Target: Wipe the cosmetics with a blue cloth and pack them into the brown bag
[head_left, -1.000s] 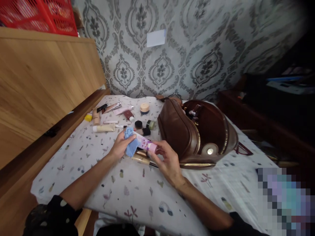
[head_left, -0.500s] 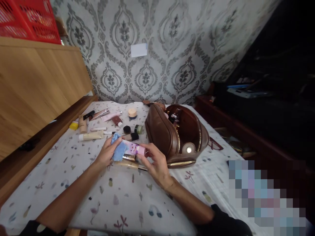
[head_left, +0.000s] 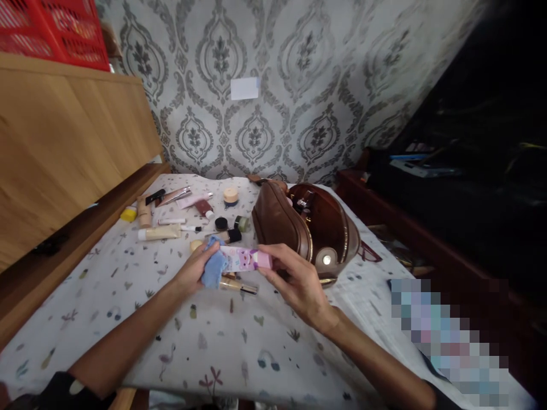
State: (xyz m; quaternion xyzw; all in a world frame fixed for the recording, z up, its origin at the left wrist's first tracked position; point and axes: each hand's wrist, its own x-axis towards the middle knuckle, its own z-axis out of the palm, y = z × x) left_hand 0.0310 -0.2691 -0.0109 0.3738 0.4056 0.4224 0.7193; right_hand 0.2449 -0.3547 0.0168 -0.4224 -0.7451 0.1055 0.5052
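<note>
One pink tube (head_left: 240, 259) is held above the surface (head_left: 231, 347), long axis nine to three o'clock: the left hand (head_left: 194, 269) pinches its nine-o'clock end through a blue cloth (head_left: 213, 270), the right hand (head_left: 301, 280) grips its cap (head_left: 264, 260) at three, both equally near.

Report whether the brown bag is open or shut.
Open. The brown bag has its gold zipper edges spread apart, showing the reddish-brown lining and small items inside.

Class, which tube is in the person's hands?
The cartoon-print tube with the pink cap: the left hand holds it with a blue cloth, the right hand its cap. The cream tube and maroon tube lie on the tablecloth.
</note>
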